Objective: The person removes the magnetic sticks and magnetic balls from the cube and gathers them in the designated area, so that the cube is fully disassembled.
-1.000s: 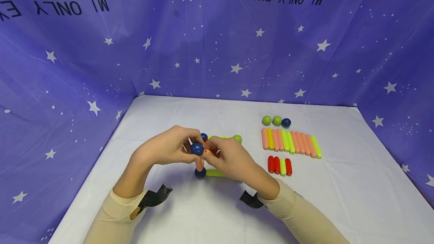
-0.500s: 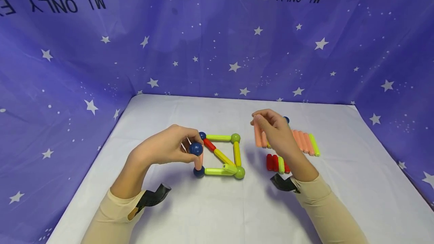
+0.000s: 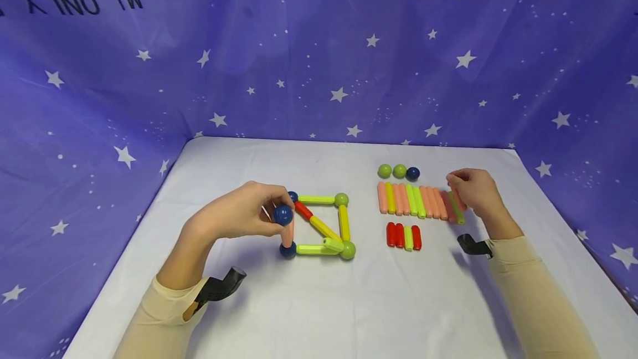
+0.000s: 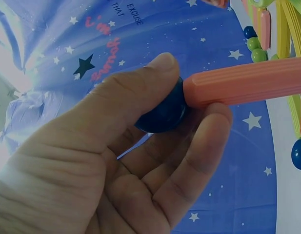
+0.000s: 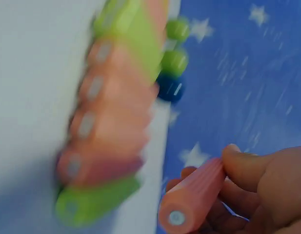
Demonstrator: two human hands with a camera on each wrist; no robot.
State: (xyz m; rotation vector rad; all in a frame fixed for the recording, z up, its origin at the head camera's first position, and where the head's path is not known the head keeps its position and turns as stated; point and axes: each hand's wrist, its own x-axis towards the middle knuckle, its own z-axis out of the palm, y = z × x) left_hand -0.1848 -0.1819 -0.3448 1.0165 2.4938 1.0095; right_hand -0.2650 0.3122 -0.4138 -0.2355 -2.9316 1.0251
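My left hand (image 3: 251, 212) pinches a dark blue ball (image 4: 162, 113) between thumb and fingers. That ball tops a salmon magnetic rod (image 4: 248, 82), which stands on another blue ball (image 3: 287, 250) at the near left corner of a flat frame of rods and balls. A red rod (image 3: 303, 210) and a yellow rod (image 3: 324, 228) cross the frame diagonally. From its near right green ball (image 3: 347, 250) a short lime rod (image 3: 332, 244) sticks up, tilted. My right hand (image 3: 476, 191) holds a loose salmon magnetic rod (image 5: 196, 197) above the right end of the rod row.
Several salmon, yellow and lime rods (image 3: 401, 199) lie side by side on the white table (image 3: 319, 309). Behind them sit two green balls (image 3: 400, 170) and a blue ball (image 3: 412, 174). Short red rods (image 3: 400, 235) and a lime one lie in front. A starry purple curtain (image 3: 279, 109) hangs behind.
My right hand has left the left hand's side and swung right, past the left end of the rod row to its right end, carrying a salmon magnetic rod. The left hand keeps its pinch.
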